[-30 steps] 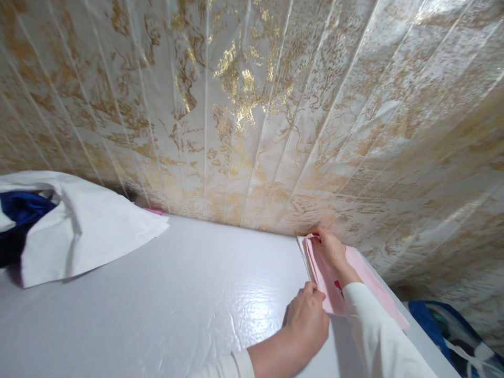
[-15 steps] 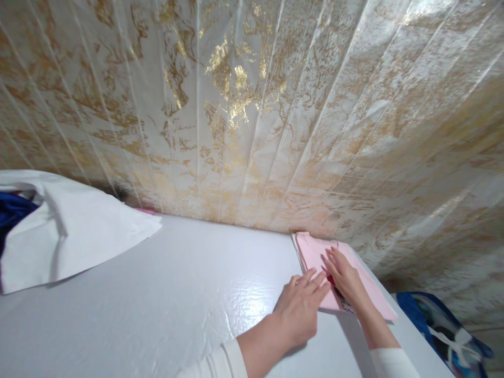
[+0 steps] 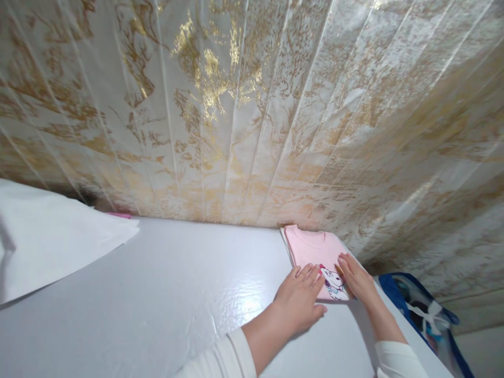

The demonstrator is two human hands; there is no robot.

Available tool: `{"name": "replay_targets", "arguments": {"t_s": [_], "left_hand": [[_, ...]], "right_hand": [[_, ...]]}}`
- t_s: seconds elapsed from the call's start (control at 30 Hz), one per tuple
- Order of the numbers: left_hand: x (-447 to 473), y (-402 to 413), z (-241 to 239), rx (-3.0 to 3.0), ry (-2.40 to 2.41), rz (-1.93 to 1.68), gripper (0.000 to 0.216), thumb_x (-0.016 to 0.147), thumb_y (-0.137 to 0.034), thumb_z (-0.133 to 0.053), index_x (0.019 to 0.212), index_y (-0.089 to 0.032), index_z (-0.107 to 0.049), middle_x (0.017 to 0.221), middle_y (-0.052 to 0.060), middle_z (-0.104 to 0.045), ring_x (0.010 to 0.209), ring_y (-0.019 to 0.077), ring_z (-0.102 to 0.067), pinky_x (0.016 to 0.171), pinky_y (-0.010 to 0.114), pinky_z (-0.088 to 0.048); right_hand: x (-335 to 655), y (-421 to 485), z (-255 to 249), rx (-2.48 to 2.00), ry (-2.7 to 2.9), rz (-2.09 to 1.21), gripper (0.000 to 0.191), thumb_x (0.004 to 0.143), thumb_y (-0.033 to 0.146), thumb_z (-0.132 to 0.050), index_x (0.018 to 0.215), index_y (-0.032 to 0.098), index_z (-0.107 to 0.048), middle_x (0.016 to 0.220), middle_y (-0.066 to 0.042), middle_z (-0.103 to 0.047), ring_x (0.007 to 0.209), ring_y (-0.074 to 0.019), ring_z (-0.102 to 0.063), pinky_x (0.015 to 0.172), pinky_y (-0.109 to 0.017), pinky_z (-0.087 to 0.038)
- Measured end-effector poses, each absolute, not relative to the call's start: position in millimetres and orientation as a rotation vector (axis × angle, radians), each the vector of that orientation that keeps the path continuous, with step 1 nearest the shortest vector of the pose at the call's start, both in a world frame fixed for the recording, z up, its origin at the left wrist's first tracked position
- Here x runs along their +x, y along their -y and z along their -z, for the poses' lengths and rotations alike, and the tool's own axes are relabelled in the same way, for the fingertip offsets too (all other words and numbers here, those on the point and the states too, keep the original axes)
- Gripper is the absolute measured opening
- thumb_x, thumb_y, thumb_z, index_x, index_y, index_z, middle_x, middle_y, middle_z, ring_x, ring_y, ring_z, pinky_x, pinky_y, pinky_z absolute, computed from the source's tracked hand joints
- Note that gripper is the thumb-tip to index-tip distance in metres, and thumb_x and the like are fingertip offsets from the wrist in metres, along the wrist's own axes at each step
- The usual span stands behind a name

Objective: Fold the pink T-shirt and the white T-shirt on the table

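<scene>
Resting left hand palm-down across near-left edge of folded pink shirt, with fingers straight and slightly spread, thumb out to the side. Touching right side of same shirt with right hand, flat, with fingers extended close together. Visible between both: cartoon dog print. Locating shirt at far right part of white desk, with neckline facing away. To right, just past desk edge: blue-trimmed clear bag with white tie. To left, well apart from shirt: white cloth. Beyond all: gold-patterned wall covering.
</scene>
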State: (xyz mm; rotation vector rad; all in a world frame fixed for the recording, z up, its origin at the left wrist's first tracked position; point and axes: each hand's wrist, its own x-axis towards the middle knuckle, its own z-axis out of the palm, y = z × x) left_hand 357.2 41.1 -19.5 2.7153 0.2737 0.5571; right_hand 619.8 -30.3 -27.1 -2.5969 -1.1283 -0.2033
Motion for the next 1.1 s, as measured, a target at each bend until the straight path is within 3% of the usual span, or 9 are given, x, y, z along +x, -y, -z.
{"name": "replay_targets", "arguments": {"t_s": [0.13,0.23,0.37,0.53,0.6,0.77,0.97,1.1], "left_hand": [[371,-42,26,2.744,-0.301,-0.596,0.058,0.096,-0.044,-0.045,0.144,-0.015,-0.035,0.153,0.011,-0.032,0.142,0.0230,-0.027,0.114,0.038,-0.018],[375,-42,28,2.769,-0.301,-0.637,0.052,0.097,-0.037,-0.044,0.143,-0.014,-0.036,0.152,0.012,-0.035,0.140,0.0237,-0.028,0.111,0.037,-0.022],[375,-39,27,2.787,-0.333,-0.639,0.048,0.097,-0.034,-0.042,0.141,-0.013,-0.039,0.151,0.015,-0.035,0.139,0.0265,-0.030,0.108,0.038,-0.026],[373,-37,23,2.781,-0.335,-0.642,0.045,0.098,-0.034,-0.040,0.139,-0.014,-0.042,0.150,0.015,-0.037,0.139,0.0270,-0.030,0.107,0.039,-0.027],[373,-37,21,2.779,-0.343,-0.648,0.044,0.099,-0.034,-0.039,0.138,-0.013,-0.043,0.149,0.015,-0.038,0.138,0.0275,-0.031,0.105,0.040,-0.030],[376,-36,19,2.792,-0.322,-0.717,0.043,0.100,-0.024,-0.032,0.141,-0.012,-0.038,0.153,0.012,-0.033,0.140,0.0259,-0.026,0.103,0.040,-0.031],[376,-34,23,2.832,-0.266,-0.651,0.040,0.096,-0.018,-0.035,0.134,-0.012,-0.045,0.148,0.012,-0.042,0.136,0.0256,-0.034,0.106,0.041,-0.027],[376,-35,24,2.817,-0.272,-0.684,0.042,0.096,-0.018,-0.034,0.136,-0.012,-0.042,0.152,0.013,-0.035,0.138,0.0251,-0.030,0.107,0.040,-0.026]], "right_hand": [[646,57,11,-2.743,0.953,0.135,0.043,0.084,0.043,-0.039,0.098,0.016,-0.069,0.106,-0.017,-0.070,0.101,-0.0309,-0.065,0.083,-0.040,-0.050],[659,72,0,-2.844,0.835,0.049,0.034,0.078,0.045,-0.048,0.082,0.019,-0.070,0.084,-0.015,-0.073,0.077,-0.0311,-0.069,0.066,-0.040,-0.051],[659,71,-4,-2.887,0.775,-0.024,0.028,0.072,0.049,-0.055,0.074,0.025,-0.069,0.078,-0.011,-0.072,0.070,-0.0299,-0.068,0.060,-0.039,-0.048],[653,56,-6,-2.804,0.859,-0.211,0.030,0.070,0.049,-0.056,0.057,0.023,-0.064,0.059,-0.007,-0.068,0.057,-0.0242,-0.064,0.053,-0.033,-0.046],[652,53,-11,-2.736,0.920,-0.268,0.032,0.071,0.049,-0.055,0.057,0.021,-0.063,0.058,-0.007,-0.067,0.057,-0.0229,-0.063,0.051,-0.030,-0.046],[656,50,-20,-2.567,1.009,-0.116,0.035,0.074,0.051,-0.051,0.082,0.020,-0.066,0.077,-0.005,-0.071,0.072,-0.0215,-0.064,0.059,-0.027,-0.046],[664,52,0,-2.650,0.889,-0.052,0.013,0.066,0.035,-0.057,0.062,0.022,-0.058,0.058,-0.002,-0.065,0.055,-0.0186,-0.059,0.050,-0.027,-0.040],[672,57,4,-2.684,0.836,-0.021,0.015,0.069,0.034,-0.056,0.075,0.022,-0.061,0.070,-0.004,-0.070,0.061,-0.0195,-0.063,0.051,-0.027,-0.041]]}}
